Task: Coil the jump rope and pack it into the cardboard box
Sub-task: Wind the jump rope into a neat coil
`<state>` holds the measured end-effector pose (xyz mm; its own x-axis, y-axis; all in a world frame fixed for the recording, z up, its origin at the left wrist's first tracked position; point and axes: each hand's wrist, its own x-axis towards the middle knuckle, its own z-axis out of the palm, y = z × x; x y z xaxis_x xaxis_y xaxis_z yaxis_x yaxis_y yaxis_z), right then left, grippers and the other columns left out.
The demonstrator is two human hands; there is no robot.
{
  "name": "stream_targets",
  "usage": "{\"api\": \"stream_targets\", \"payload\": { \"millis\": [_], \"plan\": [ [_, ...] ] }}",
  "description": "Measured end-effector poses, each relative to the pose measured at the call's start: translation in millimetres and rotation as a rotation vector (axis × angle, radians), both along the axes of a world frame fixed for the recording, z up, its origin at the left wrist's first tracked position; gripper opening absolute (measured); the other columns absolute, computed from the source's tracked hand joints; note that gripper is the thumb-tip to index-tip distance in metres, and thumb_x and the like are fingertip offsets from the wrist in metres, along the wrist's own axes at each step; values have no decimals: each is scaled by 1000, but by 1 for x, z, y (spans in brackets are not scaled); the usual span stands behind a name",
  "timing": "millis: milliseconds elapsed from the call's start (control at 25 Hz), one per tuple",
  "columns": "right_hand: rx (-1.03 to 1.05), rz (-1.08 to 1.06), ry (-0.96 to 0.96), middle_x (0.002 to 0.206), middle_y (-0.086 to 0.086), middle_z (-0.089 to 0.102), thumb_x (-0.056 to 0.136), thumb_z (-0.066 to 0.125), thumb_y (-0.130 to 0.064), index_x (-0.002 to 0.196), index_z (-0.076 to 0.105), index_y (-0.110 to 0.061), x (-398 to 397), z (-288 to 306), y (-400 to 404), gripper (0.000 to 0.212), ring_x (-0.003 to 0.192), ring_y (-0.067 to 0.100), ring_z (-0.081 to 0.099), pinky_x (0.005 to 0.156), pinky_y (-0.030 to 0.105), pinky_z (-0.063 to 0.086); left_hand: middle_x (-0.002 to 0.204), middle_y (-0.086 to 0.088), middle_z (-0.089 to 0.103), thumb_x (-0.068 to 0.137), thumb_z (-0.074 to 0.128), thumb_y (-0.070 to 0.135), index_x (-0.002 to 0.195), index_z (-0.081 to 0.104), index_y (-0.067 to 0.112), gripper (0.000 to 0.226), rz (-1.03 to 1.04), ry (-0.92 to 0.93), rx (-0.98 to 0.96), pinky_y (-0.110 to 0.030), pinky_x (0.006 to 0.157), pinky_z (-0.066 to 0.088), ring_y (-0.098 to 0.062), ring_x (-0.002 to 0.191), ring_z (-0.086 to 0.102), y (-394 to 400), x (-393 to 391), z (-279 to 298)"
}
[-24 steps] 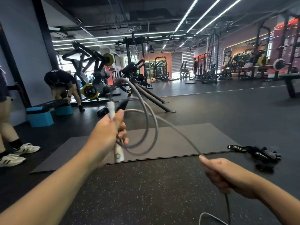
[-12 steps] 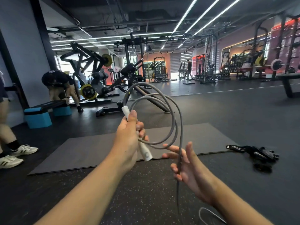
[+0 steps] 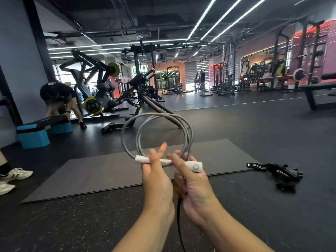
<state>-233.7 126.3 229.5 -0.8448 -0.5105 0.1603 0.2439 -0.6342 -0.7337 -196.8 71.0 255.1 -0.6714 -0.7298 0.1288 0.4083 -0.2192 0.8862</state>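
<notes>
The grey jump rope (image 3: 187,131) stands in several loops above my hands in front of me. Its white handle (image 3: 193,166) lies crosswise, held by my left hand (image 3: 157,177), whose index finger sticks up. My right hand (image 3: 195,188) is closed on the rope right beside the left hand, partly over the handle. A loose length of rope (image 3: 179,224) hangs down between my forearms and leaves the view at the bottom. No cardboard box is in view.
A grey exercise mat (image 3: 101,171) lies on the dark speckled floor ahead. Black gloves and straps (image 3: 278,171) lie to the right. Blue step platforms (image 3: 33,135), weight machines and a bending person (image 3: 56,95) are at the left; white sneakers (image 3: 11,176) at the far left edge.
My right hand has come up from below and closed on the rope next to the left hand. The handle has turned from upright to lying crosswise, and another loop has joined the coil.
</notes>
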Motion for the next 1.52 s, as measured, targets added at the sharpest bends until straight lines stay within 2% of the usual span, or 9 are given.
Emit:
{"api": "stream_targets", "payload": {
  "millis": [120,280,360,520,680,800,1000,1160,1520],
  "plan": [
    [49,48,45,80,7,71,85,75,-23,104,74,-9,3,11,5,24,31,0,35,31,15,26,107,-12,79,102,45,48,111,70,15,43,-90,-36,158,-39,84,55,-24,102,73,4,7,-10],
    [258,76,364,77,7,68,98,63,-31,91,72,-15,-17,28,19,19,38,5,33,39,19,25,111,0,76,93,64,41,121,65,18,36,-81,-127,171,-43,96,48,-21,115,66,-10,21,-17],
    [368,138,518,70,4,62,100,60,-34,85,69,-16,-29,42,27,25,42,7,30,42,21,19,127,0,61,82,81,27,147,38,20,79,55,-187,137,-47,105,42,-21,124,55,-29,27,-16],
    [642,250,781,64,2,59,103,57,-30,86,67,-13,-37,71,35,25,46,10,31,44,26,18,167,8,16,74,86,27,160,6,38,118,420,-251,-1114,-45,123,18,-14,153,16,-68,43,21],
    [834,297,990,60,3,62,100,58,-20,82,65,-10,-33,96,25,21,45,12,38,43,27,27,122,5,65,89,68,23,152,30,35,75,-34,-466,-1975,-39,99,47,-20,118,58,-74,25,87],
    [920,276,1021,69,10,72,97,61,-18,78,64,-16,-30,108,24,19,48,12,41,45,25,30,87,7,68,98,49,16,140,30,34,50,-245,-719,-1954,-38,77,52,-22,84,64,-78,20,102],
    [1040,308,1046,91,23,77,93,67,-26,85,59,-13,-33,114,25,17,58,13,39,54,26,34,72,8,61,95,57,20,157,-17,42,99,-14,-331,-1845,-30,55,48,-11,57,57,-86,35,84],
    [1140,460,1103,76,8,78,94,59,-16,95,48,-13,-30,114,23,11,59,15,35,54,29,30,94,3,54,88,51,15,157,-1,46,92,222,-173,-2263,-24,29,36,-11,40,44,-82,36,71],
    [1040,472,931,89,7,80,93,64,-18,100,67,-11,-35,84,32,11,87,20,64,79,40,48,105,-1,33,104,31,21,128,24,30,27,412,-645,-1983,-41,50,39,-31,61,53,-83,41,53]
  ]
}}
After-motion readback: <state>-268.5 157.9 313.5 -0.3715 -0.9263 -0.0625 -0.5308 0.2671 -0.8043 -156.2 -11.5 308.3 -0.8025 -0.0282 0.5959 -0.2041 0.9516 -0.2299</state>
